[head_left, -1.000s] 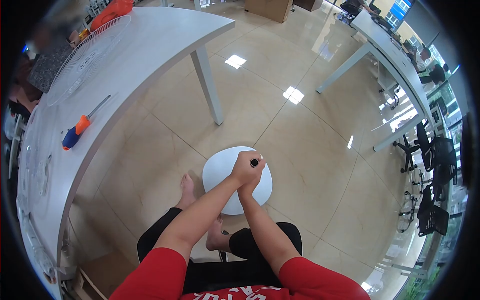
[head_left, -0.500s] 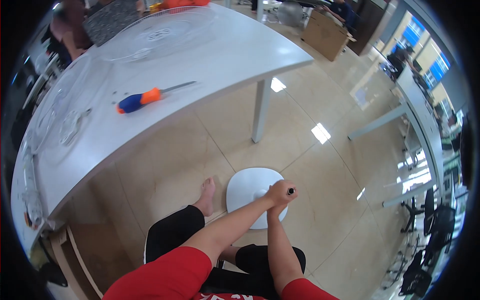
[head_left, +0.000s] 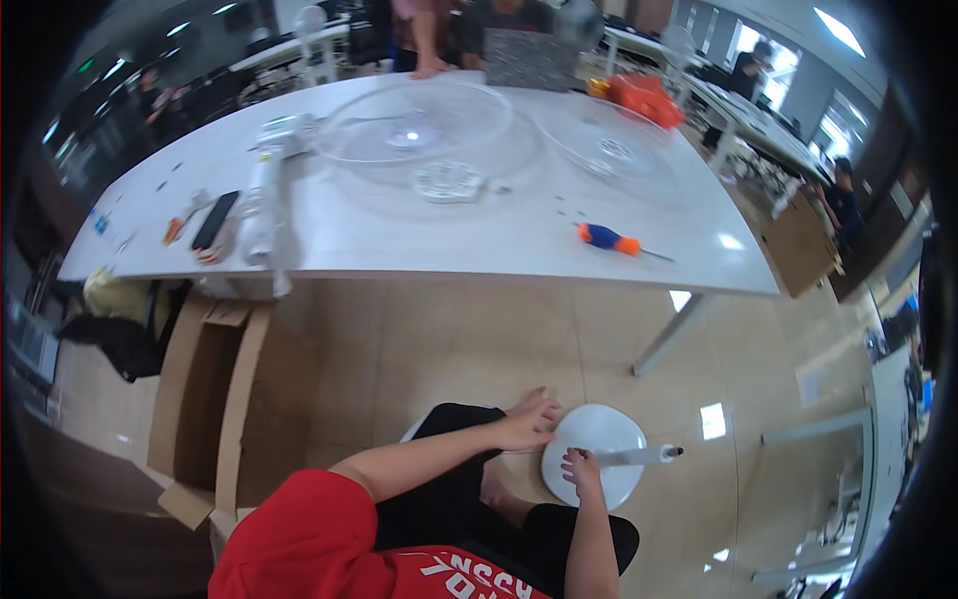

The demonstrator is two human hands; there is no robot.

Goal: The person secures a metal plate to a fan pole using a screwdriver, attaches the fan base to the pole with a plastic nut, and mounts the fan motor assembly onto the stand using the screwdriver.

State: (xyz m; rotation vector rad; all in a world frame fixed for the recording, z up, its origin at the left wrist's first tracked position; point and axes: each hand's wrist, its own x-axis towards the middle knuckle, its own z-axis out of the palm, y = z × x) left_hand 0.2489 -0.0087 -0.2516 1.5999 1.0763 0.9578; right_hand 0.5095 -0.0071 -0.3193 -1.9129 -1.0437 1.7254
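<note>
A round white fan base (head_left: 597, 424) stands on the floor between my feet. Its white pole (head_left: 631, 457) rises from the middle, with a dark tip at the top end. Just off the base's left edge is my left hand (head_left: 527, 425), fingers apart and nothing in them. My right hand (head_left: 581, 469) hovers over the base close to the foot of the pole, its fingers spread and slightly bent. Whether the right fingertips touch the pole or base I cannot tell.
Ahead, a white table (head_left: 359, 235) bears clear fan guards (head_left: 439, 100), a screwdriver (head_left: 609, 240), a long wrapped white part (head_left: 261, 210), a black phone (head_left: 215, 220) and an orange bag (head_left: 644, 100). An open cardboard box (head_left: 244, 399) stands left. People are beyond the table.
Both hands were clasped round the top of the pole; they have let go and come down towards the base. My view has swung left and up, showing more of the table.
</note>
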